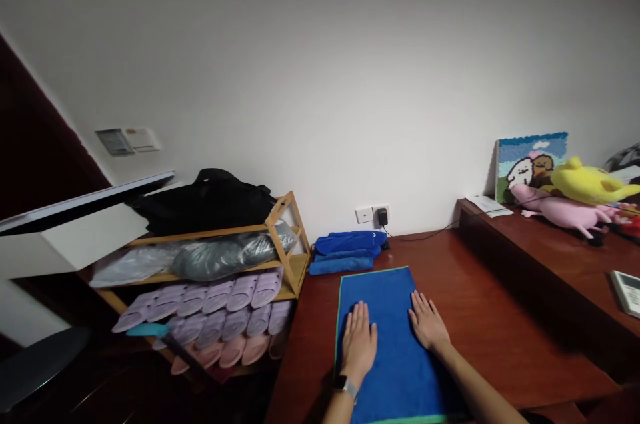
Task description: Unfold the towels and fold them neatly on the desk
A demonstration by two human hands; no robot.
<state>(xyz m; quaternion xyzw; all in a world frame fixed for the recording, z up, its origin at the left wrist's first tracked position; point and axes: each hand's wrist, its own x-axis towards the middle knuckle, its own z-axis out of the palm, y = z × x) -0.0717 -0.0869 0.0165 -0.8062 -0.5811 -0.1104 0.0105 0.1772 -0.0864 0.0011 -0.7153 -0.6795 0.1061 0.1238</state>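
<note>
A blue cloth (pixel 393 351) with a green edge is spread flat on the reddish-brown desk (pixel 500 337). My left hand (pixel 359 342) lies palm down on the cloth's left part, fingers stretched out, a watch on the wrist. Over the cloth's right edge rests my right hand (pixel 429 323), also palm down with its fingers extended. Neither hand holds anything. Behind the cloth, near the wall, folded blue cloths (pixel 345 261) lie in a small pile.
A wooden rack (pixel 287 231) with purple slippers (pixel 240 291) and a black bag (pixel 210 204) stands at left. On the raised surface (pixel 540 247) at right are plush toys (pixel 585 184), a dog picture (pixel 530 161) and a calculator (pixel 627 292). A black plug (pixel 383 216) sits in the wall socket.
</note>
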